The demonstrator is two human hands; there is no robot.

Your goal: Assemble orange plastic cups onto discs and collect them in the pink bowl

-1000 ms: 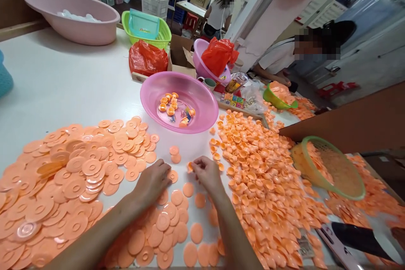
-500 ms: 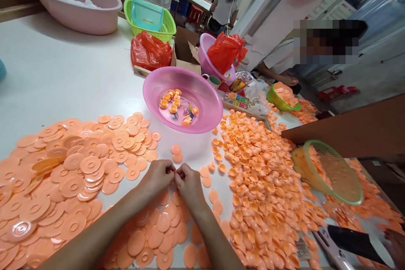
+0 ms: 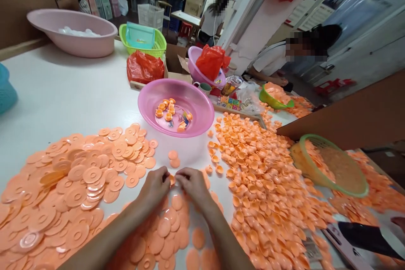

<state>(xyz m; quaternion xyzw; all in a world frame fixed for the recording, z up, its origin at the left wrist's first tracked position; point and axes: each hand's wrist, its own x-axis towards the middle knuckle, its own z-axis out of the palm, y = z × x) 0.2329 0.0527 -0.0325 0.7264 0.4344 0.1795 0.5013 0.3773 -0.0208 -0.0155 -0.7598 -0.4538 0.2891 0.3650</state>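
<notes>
My left hand (image 3: pixel 157 185) is closed, its thumb and fingers pinching a small orange plastic cup (image 3: pixel 172 180). My right hand (image 3: pixel 191 184) meets the same piece from the other side with its fingertips together; the fingers partly hide the piece. Flat orange plastic discs (image 3: pixel 166 225) lie under my wrists, and two small discs (image 3: pixel 174 159) sit just beyond my fingers. To the left spreads a large heap of orange ringed discs (image 3: pixel 76 173). On the right is a heap of small orange cups (image 3: pixel 259 177). Ahead, a pink basin (image 3: pixel 148 112) contains several joined orange pieces (image 3: pixel 168 109).
Behind the basin stand a red plastic bag (image 3: pixel 145 67), a cardboard box (image 3: pixel 177 61) and a green basket (image 3: pixel 160 46). A large pale pink tub (image 3: pixel 91 44) is at the far left. At right are a tilted yellow-green basket (image 3: pixel 305 168) and a seated person (image 3: pixel 268 61).
My hands have parted slightly, and the orange piece between them now shows. The camera view has tilted upward a little. The basin's contents look the same.
</notes>
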